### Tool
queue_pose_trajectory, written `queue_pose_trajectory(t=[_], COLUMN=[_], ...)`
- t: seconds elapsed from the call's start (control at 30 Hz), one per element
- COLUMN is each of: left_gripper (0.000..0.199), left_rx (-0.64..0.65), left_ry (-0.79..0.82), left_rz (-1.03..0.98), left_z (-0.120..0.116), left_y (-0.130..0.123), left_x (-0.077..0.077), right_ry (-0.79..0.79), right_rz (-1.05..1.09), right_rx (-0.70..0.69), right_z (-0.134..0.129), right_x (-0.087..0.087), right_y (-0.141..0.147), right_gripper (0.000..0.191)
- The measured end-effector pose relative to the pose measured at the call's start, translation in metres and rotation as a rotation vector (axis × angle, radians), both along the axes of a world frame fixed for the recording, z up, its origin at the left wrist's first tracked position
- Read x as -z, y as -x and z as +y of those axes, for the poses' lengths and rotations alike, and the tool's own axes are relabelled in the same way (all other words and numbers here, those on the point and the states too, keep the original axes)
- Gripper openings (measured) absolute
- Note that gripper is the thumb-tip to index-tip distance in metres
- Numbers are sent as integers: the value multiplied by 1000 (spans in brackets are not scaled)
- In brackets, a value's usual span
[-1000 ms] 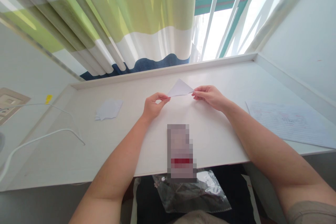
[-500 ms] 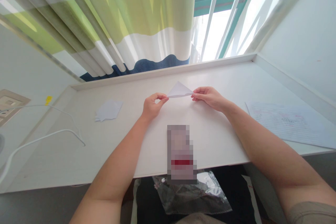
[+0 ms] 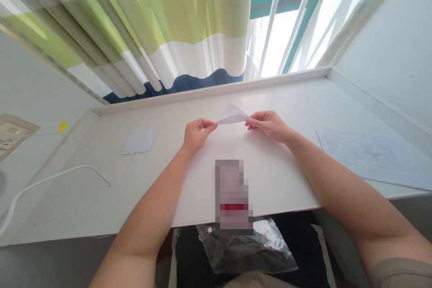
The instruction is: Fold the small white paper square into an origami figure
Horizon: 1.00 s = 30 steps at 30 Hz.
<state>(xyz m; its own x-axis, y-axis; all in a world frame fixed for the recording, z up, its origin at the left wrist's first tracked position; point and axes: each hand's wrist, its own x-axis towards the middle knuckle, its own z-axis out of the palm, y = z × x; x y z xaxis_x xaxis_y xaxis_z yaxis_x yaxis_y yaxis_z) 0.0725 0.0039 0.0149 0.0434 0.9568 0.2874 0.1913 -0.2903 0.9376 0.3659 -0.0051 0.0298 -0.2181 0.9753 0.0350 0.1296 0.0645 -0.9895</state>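
Observation:
A small sheet of white paper (image 3: pixel 231 112), folded into a triangle, is held up over the white desk with its point facing away from me. My left hand (image 3: pixel 198 134) pinches its left corner between thumb and fingers. At the opposite corner, my right hand (image 3: pixel 266 123) has the same kind of pinch. The near edge between the two hands bows open a little, showing a gap between the layers. To the left of my left hand lies a loose pile of white paper pieces (image 3: pixel 140 140) on the desk.
Lined sheets with writing (image 3: pixel 371 157) lie on the desk (image 3: pixel 270 175) at right. A white cable (image 3: pixel 67 168) runs in from the left by a wall socket (image 3: pixel 16 135). A pixelated patch covers the front middle, above a clear plastic bag (image 3: pixel 249 252). Curtains (image 3: pixel 189 13) hang behind.
The near edge of the folded paper now bows open more, its middle lifted up. Both hands keep their pinch and have hardly moved.

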Motion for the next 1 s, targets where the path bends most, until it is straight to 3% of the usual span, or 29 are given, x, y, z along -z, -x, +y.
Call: queue_pose_trajectory(t=[0.3,0.7,1.0], left_gripper=[43,30,27], left_rx=[58,31,60], left_ry=[156,185,182], left_rz=[-111,-125,-86], left_z=[0,2,0], left_y=[-4,-10,-8], left_x=[-1,3,5], right_ry=[14,7,24], right_rz=[9,-64,-99], right_rx=[-18,19,29], right_z=[2,4,-1], right_x=[2,4,-4], right_y=[1,4,3], right_gripper=[61,51,50])
